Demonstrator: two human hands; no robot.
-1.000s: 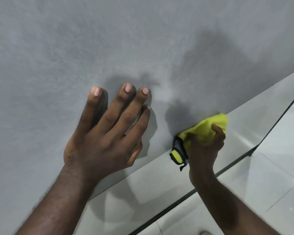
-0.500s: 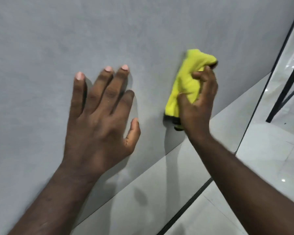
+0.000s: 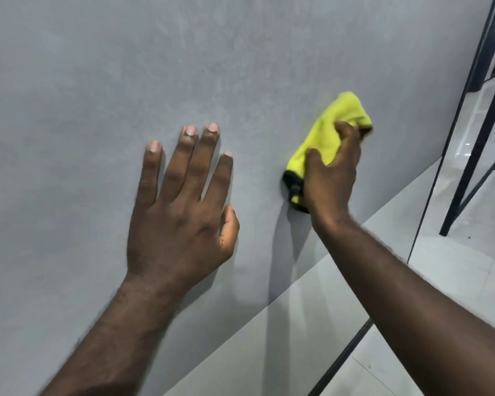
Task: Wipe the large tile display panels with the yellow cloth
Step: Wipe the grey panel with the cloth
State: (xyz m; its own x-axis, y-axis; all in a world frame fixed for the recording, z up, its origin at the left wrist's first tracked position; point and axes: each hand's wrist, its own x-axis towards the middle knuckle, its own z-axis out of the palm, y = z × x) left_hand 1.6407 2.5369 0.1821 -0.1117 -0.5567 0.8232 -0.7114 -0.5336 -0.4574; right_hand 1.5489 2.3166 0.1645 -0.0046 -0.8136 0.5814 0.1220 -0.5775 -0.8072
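Observation:
A large matte grey tile panel (image 3: 126, 81) fills most of the view. My left hand (image 3: 180, 212) lies flat against it, fingers straight and spread. To its right, my right hand (image 3: 330, 178) grips a bunched yellow cloth (image 3: 330, 130) with a dark edge and holds it against the panel. Part of the cloth is hidden under my fingers.
Below the grey panel runs a lighter glossy panel (image 3: 283, 338) with a black frame edge (image 3: 343, 358). At the right stand black metal stand legs (image 3: 475, 150) on a glossy tiled floor (image 3: 455, 275).
My right hand has carried the cloth up the panel from its lower edge. The left hand has stayed flat on the panel. The view has tilted upward.

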